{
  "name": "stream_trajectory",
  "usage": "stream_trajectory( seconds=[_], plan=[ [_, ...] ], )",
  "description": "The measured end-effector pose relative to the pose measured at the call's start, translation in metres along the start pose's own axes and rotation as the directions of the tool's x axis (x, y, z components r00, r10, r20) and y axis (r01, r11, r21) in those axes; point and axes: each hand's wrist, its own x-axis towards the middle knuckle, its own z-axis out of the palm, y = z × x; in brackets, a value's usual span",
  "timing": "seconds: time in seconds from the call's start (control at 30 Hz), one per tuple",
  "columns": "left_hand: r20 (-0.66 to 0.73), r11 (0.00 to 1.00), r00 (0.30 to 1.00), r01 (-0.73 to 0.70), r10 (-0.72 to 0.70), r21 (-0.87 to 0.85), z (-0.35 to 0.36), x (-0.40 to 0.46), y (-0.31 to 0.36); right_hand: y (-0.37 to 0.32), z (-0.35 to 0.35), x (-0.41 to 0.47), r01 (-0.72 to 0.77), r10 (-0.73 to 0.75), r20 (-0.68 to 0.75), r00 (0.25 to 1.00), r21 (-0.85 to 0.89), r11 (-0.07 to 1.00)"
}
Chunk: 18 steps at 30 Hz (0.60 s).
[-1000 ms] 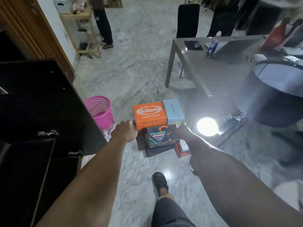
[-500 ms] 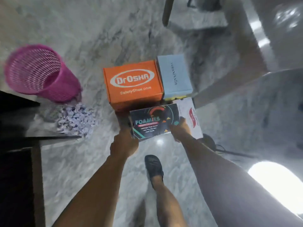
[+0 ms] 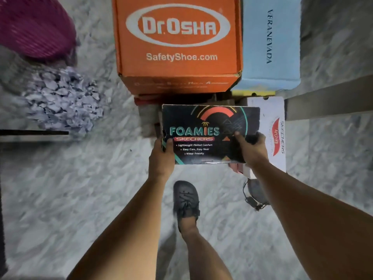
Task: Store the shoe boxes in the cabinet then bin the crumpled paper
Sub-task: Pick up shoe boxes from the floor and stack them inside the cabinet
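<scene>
On the marble floor (image 3: 60, 188), four boxes show; my left hand (image 3: 161, 156) and right hand (image 3: 252, 148) grip the black box (image 3: 207, 126).

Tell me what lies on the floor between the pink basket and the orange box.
In the head view, only bare marble floor separates pink basket from orange box; crumpled paper sits nearer the camera.

One head-worn camera looks steeply down, close over the hand-held black box (image 3: 210, 134) and marble floor (image 3: 80, 188).
</scene>
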Motion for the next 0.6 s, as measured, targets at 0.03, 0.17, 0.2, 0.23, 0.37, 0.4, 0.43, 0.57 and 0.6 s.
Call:
stream_trajectory(
  seconds=[0.03, 0.17, 0.2, 0.23, 0.37, 0.4, 0.43, 0.57, 0.6],
  plan=[
    [0.003, 1.000, 1.000, -0.002, 0.002, -0.026, -0.002, -0.004, -0.005, 0.001, -0.001, -0.006, 0.006, -0.006, -0.003, 1.000, -0.001, 1.000],
    [0.020, 0.991, 0.999, 0.035, -0.033, -0.126, -0.028, -0.042, -0.022, 0.002, 0.001, -0.050, 0.104, -0.105, -0.014, 0.994, -0.048, 0.993],
    [0.011, 0.988, 0.999, 0.043, -0.042, -0.149, -0.039, -0.053, -0.028, 0.003, 0.004, -0.062, 0.141, -0.143, -0.023, 0.989, -0.079, 0.987],
    [-0.002, 0.983, 0.999, 0.043, -0.044, -0.178, -0.051, -0.065, -0.036, 0.002, 0.009, -0.076, 0.177, -0.180, -0.023, 0.983, -0.105, 0.979],
    [-0.083, 0.947, 0.991, 0.077, -0.108, -0.312, -0.112, -0.109, -0.077, -0.014, 0.040, -0.154, 0.298, -0.289, 0.073, 0.954, -0.167, 0.940],
    [-0.099, 0.928, 0.985, 0.094, -0.139, -0.361, -0.129, -0.119, -0.093, -0.016, 0.051, -0.174, 0.336, -0.321, 0.108, 0.941, -0.176, 0.925],
    [-0.115, 0.907, 0.980, 0.102, -0.161, -0.408, -0.146, -0.129, -0.110, -0.018, 0.062, -0.193, 0.378, -0.355, 0.147, 0.923, -0.186, 0.907],
    [-0.221, 0.827, 0.943, 0.088, -0.249, -0.555, -0.212, -0.159, -0.207, -0.023, 0.126, -0.264, 0.519, -0.444, 0.324, 0.835, -0.199, 0.831],
    [-0.256, 0.808, 0.926, 0.079, -0.276, -0.585, -0.230, -0.168, -0.228, -0.023, 0.145, -0.280, 0.551, -0.459, 0.364, 0.810, -0.207, 0.808]
  ],
)
